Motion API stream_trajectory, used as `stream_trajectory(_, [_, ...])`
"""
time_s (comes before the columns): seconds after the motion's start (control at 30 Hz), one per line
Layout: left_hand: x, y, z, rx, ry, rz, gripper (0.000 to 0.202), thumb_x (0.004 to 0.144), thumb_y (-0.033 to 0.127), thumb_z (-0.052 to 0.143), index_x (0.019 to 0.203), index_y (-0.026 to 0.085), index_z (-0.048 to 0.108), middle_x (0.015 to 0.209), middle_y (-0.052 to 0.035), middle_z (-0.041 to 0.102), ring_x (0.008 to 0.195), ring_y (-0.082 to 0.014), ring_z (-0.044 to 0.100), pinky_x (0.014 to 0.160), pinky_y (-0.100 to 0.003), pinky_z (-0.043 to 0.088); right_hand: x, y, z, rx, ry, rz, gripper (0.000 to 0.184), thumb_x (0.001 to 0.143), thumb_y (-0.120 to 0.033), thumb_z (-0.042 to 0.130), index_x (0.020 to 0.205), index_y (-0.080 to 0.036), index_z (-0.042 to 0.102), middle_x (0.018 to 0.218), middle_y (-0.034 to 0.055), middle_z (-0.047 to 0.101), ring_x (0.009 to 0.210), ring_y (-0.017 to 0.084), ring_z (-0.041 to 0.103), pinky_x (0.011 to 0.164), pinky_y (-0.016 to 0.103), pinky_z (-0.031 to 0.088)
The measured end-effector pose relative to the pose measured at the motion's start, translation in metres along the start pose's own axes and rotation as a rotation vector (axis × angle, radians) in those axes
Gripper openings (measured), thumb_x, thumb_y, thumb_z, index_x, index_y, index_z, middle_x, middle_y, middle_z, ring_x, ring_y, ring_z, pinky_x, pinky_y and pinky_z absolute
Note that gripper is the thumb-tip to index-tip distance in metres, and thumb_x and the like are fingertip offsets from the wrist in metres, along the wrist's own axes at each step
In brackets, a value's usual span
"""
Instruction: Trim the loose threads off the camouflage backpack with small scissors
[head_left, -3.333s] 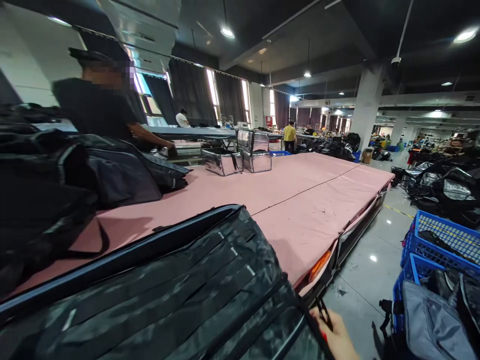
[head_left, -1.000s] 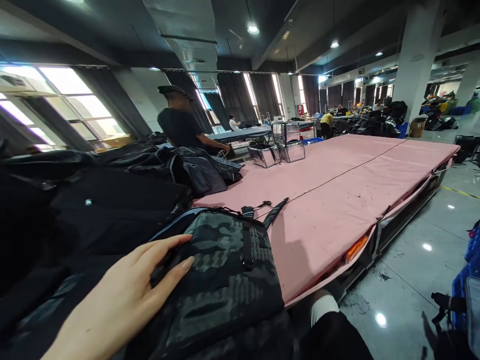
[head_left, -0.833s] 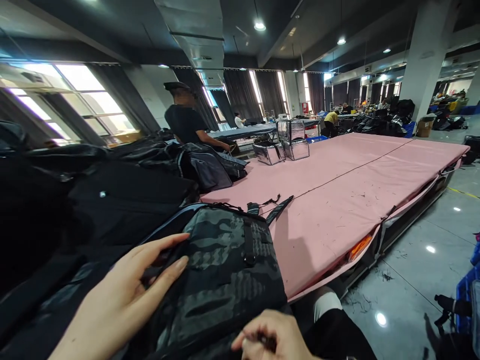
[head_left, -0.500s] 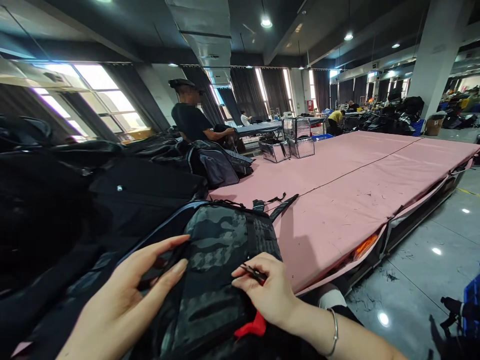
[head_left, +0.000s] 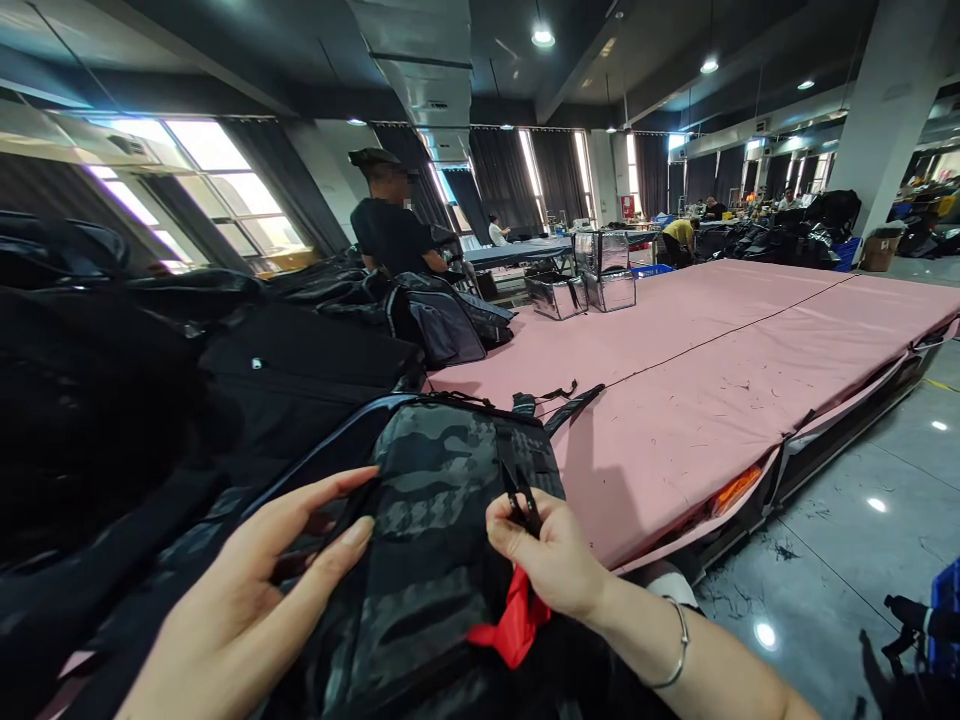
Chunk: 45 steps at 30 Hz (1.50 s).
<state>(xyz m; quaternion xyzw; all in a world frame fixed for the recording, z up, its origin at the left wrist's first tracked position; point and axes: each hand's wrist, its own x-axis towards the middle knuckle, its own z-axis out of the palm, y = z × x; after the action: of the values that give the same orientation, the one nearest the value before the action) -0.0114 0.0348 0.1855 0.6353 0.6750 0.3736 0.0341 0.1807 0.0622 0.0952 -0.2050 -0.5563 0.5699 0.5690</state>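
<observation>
Pinching small black thread snips [head_left: 520,497], the right hand [head_left: 551,555] hovers over a camouflage-patterned backpack [head_left: 442,540]. Its woven fabric lies at the pink padded table [head_left: 675,400] near edge. The left hand [head_left: 247,610] pinches the bag's side.

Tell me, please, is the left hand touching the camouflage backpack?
Touching. The head view shows the left hand with thumb and fingers pinching the near edge of the camouflage backpack.

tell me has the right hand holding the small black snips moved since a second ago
Yes: the right hand with the small black snips has come up from below onto the camouflage backpack.
</observation>
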Motion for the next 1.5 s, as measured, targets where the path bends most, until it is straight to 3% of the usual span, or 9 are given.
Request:
stream_trajectory(0.23, [-0.004, 0.000, 0.002, -0.018, -0.003, -0.006, 0.057, 0.065, 0.063, 0.056, 0.109, 0.027, 0.064, 0.109, -0.0045, 0.069, 0.096, -0.0265, 0.064, 0.088, -0.040, 0.052, -0.002, 0.003, 0.007, -0.386, 0.094, -0.132, 0.010, 0.079, -0.023, 0.070, 0.071, -0.019, 0.065, 0.077, 0.0009, 0.060, 0.073, 0.013, 0.058, 0.067, 0.021, 0.047])
stream_trajectory(0.4, [-0.006, 0.004, 0.003, -0.054, -0.011, -0.031, 0.061, 0.062, 0.066, 0.056, 0.109, 0.027, 0.064, 0.109, -0.0049, 0.068, 0.096, -0.0278, 0.062, 0.094, -0.045, 0.049, -0.003, 0.004, 0.010, -0.546, -0.040, -0.178, 0.018, 0.068, -0.004, 0.057, 0.074, -0.021, 0.056, 0.082, -0.0003, 0.058, 0.073, 0.014, 0.055, 0.065, 0.023, 0.043])
stream_trajectory(0.5, [-0.007, -0.002, 0.004, -0.089, -0.023, -0.077, 0.067, 0.059, 0.068, 0.057, 0.113, 0.029, 0.063, 0.112, -0.0045, 0.066, 0.098, -0.0296, 0.062, 0.101, -0.049, 0.045, -0.001, 0.005, 0.006, -0.330, -0.056, -0.092, 0.009, 0.073, -0.017, 0.057, 0.072, -0.022, 0.049, 0.074, -0.0011, 0.052, 0.065, 0.013, 0.048, 0.060, 0.024, 0.040])
stream_trajectory(0.63, [-0.009, -0.021, 0.005, -0.120, 0.016, -0.098, 0.062, 0.061, 0.068, 0.062, 0.113, 0.035, 0.063, 0.114, -0.0011, 0.065, 0.100, -0.0290, 0.062, 0.102, -0.048, 0.045, -0.001, 0.008, -0.003, 0.070, -0.066, 0.080, 0.024, 0.081, -0.042, 0.056, 0.075, -0.022, 0.046, 0.058, -0.0059, 0.036, 0.052, 0.011, 0.034, 0.051, 0.024, 0.032])
stream_trajectory(0.8, [-0.010, -0.035, 0.006, -0.150, 0.023, -0.123, 0.063, 0.061, 0.069, 0.065, 0.116, 0.037, 0.062, 0.111, 0.0000, 0.065, 0.094, -0.0274, 0.064, 0.102, -0.047, 0.045, -0.018, 0.015, -0.010, -0.186, 0.174, 0.133, 0.018, 0.077, -0.035, 0.064, 0.077, -0.020, 0.053, 0.075, -0.0016, 0.053, 0.068, 0.014, 0.049, 0.067, 0.027, 0.042])
stream_trajectory(0.93, [-0.009, -0.034, 0.006, -0.151, 0.022, -0.132, 0.064, 0.061, 0.071, 0.065, 0.116, 0.038, 0.062, 0.113, -0.0002, 0.064, 0.098, -0.0288, 0.063, 0.102, -0.049, 0.045, -0.036, 0.016, -0.011, -0.363, 0.151, 0.016, 0.019, 0.086, -0.030, 0.059, 0.103, -0.022, 0.058, 0.096, 0.0021, 0.063, 0.090, 0.018, 0.058, 0.081, 0.030, 0.044])
stream_trajectory(1.17, [-0.010, -0.035, 0.006, -0.139, 0.030, -0.118, 0.064, 0.061, 0.071, 0.063, 0.116, 0.038, 0.062, 0.107, -0.0001, 0.065, 0.095, -0.0284, 0.064, 0.101, -0.049, 0.046, -0.039, 0.020, -0.010, -0.382, 0.150, -0.117, 0.012, 0.086, -0.027, 0.059, 0.095, -0.020, 0.063, 0.089, 0.0022, 0.066, 0.079, 0.016, 0.061, 0.072, 0.026, 0.045])
stream_trajectory(1.33, [-0.011, -0.037, 0.005, -0.136, 0.038, -0.099, 0.063, 0.062, 0.070, 0.064, 0.116, 0.038, 0.062, 0.117, -0.0006, 0.063, 0.101, -0.0294, 0.062, 0.103, -0.049, 0.045, -0.035, 0.026, -0.010, -0.385, 0.176, -0.177, 0.006, 0.084, -0.025, 0.060, 0.084, -0.019, 0.063, 0.081, 0.0016, 0.066, 0.076, 0.016, 0.061, 0.069, 0.025, 0.043])
stream_trajectory(1.5, [-0.013, -0.033, 0.004, -0.123, 0.043, -0.135, 0.064, 0.061, 0.071, 0.063, 0.116, 0.039, 0.062, 0.120, -0.0007, 0.063, 0.101, -0.0303, 0.062, 0.102, -0.051, 0.045, -0.037, 0.032, -0.012, -0.280, 0.215, -0.118, 0.009, 0.085, -0.028, 0.059, 0.085, -0.020, 0.062, 0.079, 0.0014, 0.064, 0.073, 0.015, 0.059, 0.067, 0.026, 0.043])
